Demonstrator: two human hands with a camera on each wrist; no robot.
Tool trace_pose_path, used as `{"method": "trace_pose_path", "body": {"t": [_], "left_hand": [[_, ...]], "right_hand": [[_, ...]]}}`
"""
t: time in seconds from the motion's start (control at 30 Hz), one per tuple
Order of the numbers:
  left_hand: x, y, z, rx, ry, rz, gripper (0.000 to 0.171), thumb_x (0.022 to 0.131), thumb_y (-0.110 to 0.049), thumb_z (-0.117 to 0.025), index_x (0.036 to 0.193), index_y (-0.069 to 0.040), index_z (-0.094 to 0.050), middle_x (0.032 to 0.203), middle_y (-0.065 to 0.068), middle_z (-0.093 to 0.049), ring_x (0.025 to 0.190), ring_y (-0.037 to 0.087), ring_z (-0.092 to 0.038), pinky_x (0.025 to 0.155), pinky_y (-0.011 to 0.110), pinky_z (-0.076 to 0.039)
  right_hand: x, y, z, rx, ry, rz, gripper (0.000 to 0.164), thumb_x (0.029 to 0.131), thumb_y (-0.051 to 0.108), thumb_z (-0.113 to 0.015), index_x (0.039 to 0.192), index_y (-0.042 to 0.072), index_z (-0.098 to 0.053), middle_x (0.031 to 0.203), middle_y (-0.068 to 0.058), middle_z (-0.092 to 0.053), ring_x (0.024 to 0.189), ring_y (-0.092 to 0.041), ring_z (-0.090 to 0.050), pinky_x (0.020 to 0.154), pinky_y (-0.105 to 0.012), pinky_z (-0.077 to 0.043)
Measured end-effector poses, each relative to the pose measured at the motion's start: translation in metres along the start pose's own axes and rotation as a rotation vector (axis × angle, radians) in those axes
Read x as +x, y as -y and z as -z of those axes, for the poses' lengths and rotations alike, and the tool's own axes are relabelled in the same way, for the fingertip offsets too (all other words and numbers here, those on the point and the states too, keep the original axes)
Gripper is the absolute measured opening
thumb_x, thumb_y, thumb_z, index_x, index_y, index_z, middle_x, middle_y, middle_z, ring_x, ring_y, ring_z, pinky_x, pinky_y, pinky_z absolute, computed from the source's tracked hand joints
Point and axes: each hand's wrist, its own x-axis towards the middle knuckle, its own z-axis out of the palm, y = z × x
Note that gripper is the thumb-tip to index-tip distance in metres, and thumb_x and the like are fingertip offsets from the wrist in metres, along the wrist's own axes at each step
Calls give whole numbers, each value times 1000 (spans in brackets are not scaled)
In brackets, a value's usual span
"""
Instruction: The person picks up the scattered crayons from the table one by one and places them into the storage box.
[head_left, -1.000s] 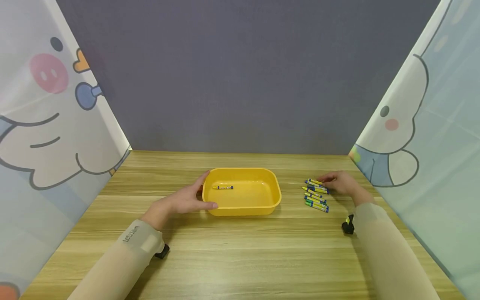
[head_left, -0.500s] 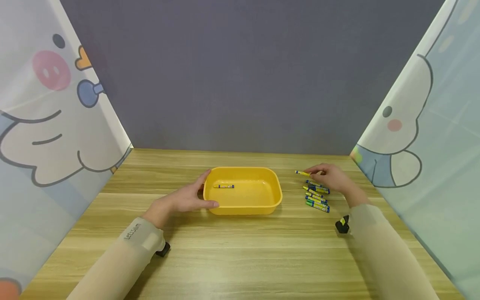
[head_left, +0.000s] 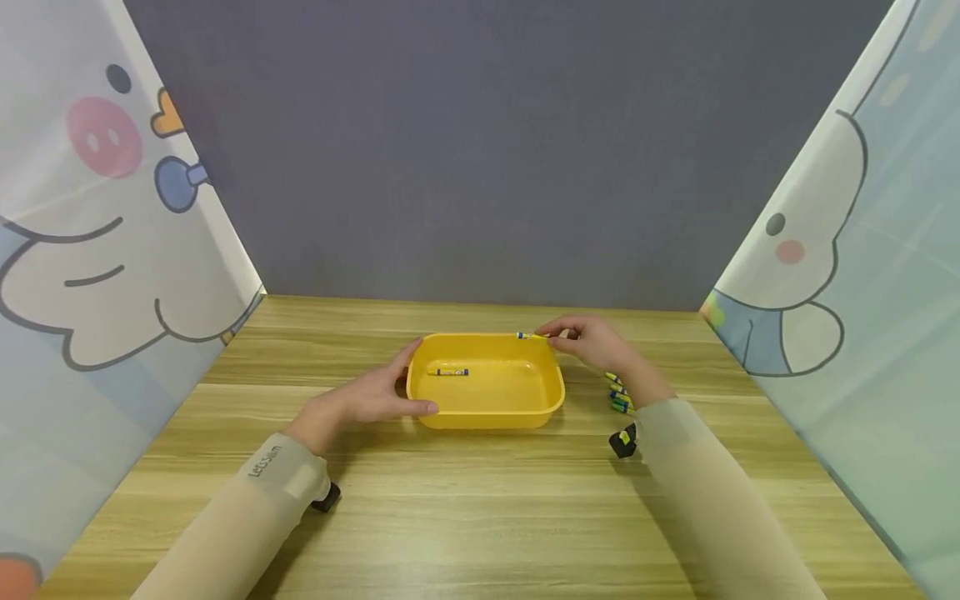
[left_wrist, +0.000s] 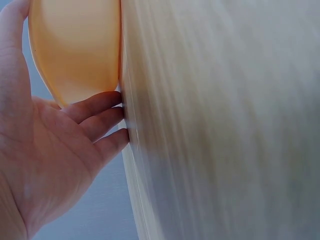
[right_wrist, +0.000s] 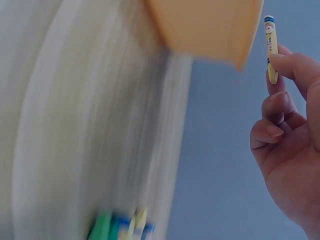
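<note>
right hand [head_left: 591, 342] here, fingers pinching one crayon [head_left: 531, 336] near its end, seemingly above the far right rim of the yellow tray [head_left: 487, 422]! too loose, it could tumble outside; too low, it may clip that edge. left hand [head_left: 371, 398] grips the left end, fingers spread; if that slackens, the tray might skid on the table [head_left: 450, 517].

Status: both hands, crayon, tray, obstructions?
Left hand holds yellow tray by left end. Right hand pinches crayon near far right corner. Second crayon inside; no visible obstruction.
</note>
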Motion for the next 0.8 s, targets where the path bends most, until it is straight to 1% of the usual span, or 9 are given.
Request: {"method": "trace_pose_path", "body": {"t": [0.17, 0.3, 0.37, 0.47, 0.6, 0.7, 0.73, 0.8], "left_hand": [[0, -2, 1, 2, 0, 0, 132, 90, -61, -86, 178, -20, 3, 156, 17, -61, 142, 33, -60, 126, 62, -38], [0, -3, 1, 20, -2, 5, 132, 90, -64, -84, 178, -20, 3, 158, 19, -60, 144, 34, -59, 127, 63, -38], [0, -4, 1, 21, -2, 15, 132, 89, -66, -84, 178, -22, 3, 160, 18, -59, 146, 34, -58, 127, 62, -38], [-1, -4, 1, 24, -1, 21, 132, 89, -67, -84, 179, -23, 3, 161, 18, -58, 146, 34, -58, 128, 61, -38], [-1, -4, 1, 27, 4, 23, 133, 89, -69, -83, 179, -24, 4, 164, 18, -55, 148, 34, -56, 128, 60, -38], [-1, -3, 1, 25, 4, 25, 134, 88, -69, -83, 178, -23, 4, 167, 20, -51, 149, 35, -56, 128, 60, -39], [-2, -3, 1, 31, 2, 21, 134, 89, -69, -83, 178, -22, 4, 168, 21, -50, 149, 36, -56, 127, 61, -40], [-2, -3, 1, 36, -2, 22, 133, 89, -70, -83, 179, -22, 3, 168, 21, -50, 149, 36, -56, 127, 61, -40]], "right_hand": [[15, 30, -18, 40, 33, 55, 24, 109, 24, -70, 130, 23, -82, 116, -4, -74, 74, -19, -48, 65, -29, -41], [26, 49, -35, 43, 53, 91, 24, 108, 22, -71, 129, 22, -83, 116, -3, -75, 75, -18, -49, 65, -28, -40], [31, 55, -44, 50, 67, 99, 24, 108, 22, -71, 129, 22, -83, 117, -3, -75, 75, -17, -49, 66, -28, -41], [37, 62, -58, 62, 89, 123, 24, 107, 20, -72, 129, 19, -83, 121, -4, -76, 75, -17, -49, 68, -29, -43], [44, 68, -77, 54, 112, 157, 23, 107, 19, -73, 127, 20, -84, 129, -4, -75, 86, -17, -56, 75, -30, -49], [48, 69, -90, 46, 136, 164, 22, 107, 18, -72, 126, 22, -84, 129, -2, -74, 98, -17, -60, 81, -30, -53], [50, 68, -95, 41, 144, 165, 23, 107, 18, -72, 126, 22, -84, 127, -3, -73, 100, -17, -60, 82, -29, -53], [52, 67, -102, 48, 167, 155, 23, 108, 16, -71, 126, 21, -84, 124, -3, -72, 97, -18, -60, 80, -29, -53]]}}
